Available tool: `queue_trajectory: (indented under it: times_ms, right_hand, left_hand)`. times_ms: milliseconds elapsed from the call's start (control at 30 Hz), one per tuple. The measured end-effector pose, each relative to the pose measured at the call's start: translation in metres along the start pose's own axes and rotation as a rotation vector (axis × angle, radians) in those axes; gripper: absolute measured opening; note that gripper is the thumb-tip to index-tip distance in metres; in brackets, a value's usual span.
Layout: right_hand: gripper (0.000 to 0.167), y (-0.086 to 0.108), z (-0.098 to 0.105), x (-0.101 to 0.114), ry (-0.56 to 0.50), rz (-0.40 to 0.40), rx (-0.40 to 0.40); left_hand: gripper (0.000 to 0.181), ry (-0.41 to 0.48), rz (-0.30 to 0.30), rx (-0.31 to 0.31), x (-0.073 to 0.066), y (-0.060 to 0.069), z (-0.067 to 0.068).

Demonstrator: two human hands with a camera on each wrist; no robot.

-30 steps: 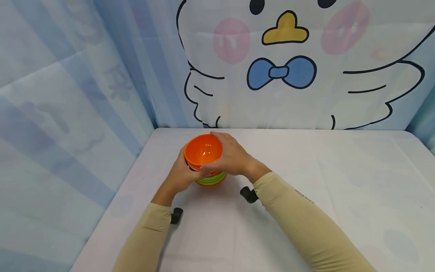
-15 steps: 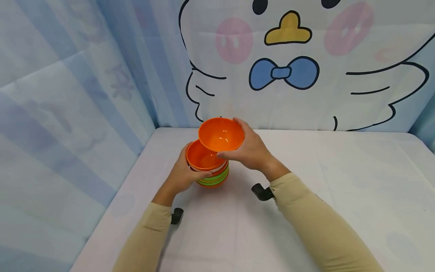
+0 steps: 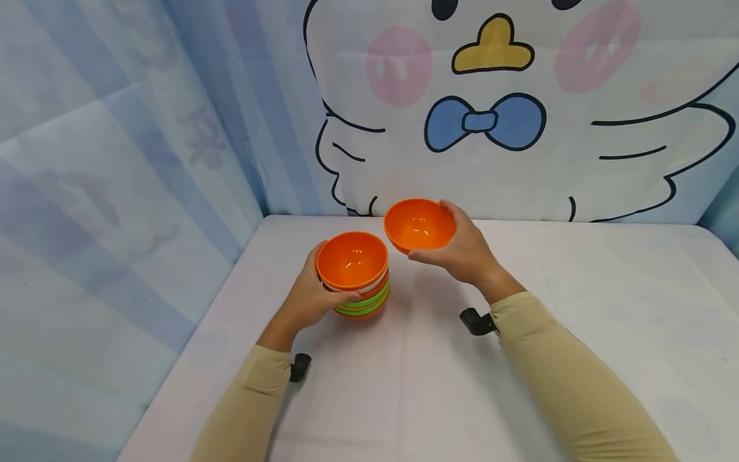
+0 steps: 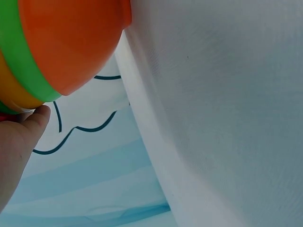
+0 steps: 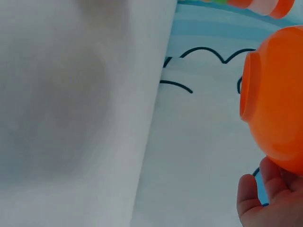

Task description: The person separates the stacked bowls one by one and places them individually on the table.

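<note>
A stack of nested bowls (image 3: 353,262), orange on top with white, orange and green rims below, stands upright on the table. My left hand (image 3: 312,292) grips the stack's upper part from the left, thumb at the front. In the left wrist view the stack's lower bowls (image 4: 71,42) show orange and green bands, with fingertips against them. My right hand (image 3: 462,250) holds a single orange bowl (image 3: 419,224) by its right side, above the table and apart from the stack. The right wrist view shows that bowl's base (image 5: 250,87); some fingers are hidden behind it.
The table (image 3: 577,308) has a pale cloth and stretches to the right of the hands. Behind it hangs a curtain (image 3: 485,173) with a cartoon print. Another blue-striped curtain (image 3: 127,192) borders the left edge.
My right hand has lifted the top orange bowl off the stack and carried it to the right. The left hand has stayed at the stack.
</note>
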State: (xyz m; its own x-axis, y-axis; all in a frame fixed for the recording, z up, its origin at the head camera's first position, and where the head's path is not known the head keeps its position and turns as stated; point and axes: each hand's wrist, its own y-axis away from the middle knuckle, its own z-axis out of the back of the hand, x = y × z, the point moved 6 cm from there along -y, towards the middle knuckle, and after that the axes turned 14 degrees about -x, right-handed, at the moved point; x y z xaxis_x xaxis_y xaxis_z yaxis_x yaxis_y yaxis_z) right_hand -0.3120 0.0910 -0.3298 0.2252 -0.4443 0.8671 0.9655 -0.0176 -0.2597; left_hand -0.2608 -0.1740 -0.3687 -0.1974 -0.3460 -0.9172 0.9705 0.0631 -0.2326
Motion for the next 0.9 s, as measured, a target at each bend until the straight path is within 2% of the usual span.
queue_trajectory:
  times_ms: [267, 600, 733, 900]
  right_hand:
    - [0.112, -0.011, 0.004, -0.034, 0.050, -0.044, -0.045]
    - [0.113, -0.020, -0.003, -0.060, 0.086, -0.082, -0.021]
    - [0.109, -0.027, -0.006, -0.072, 0.114, -0.086, -0.023]
    - [0.100, -0.035, -0.012, -0.084, 0.122, -0.077, -0.004]
  left_hand:
    - [0.109, -0.012, 0.022, -0.001, 0.001, 0.001, 0.001]
    - [0.110, -0.021, 0.030, -0.001, 0.001, -0.001, 0.002]
    - [0.111, -0.018, 0.040, 0.002, 0.000, 0.000, 0.001]
    - [0.109, -0.006, 0.022, 0.003, -0.001, 0.001, 0.001]
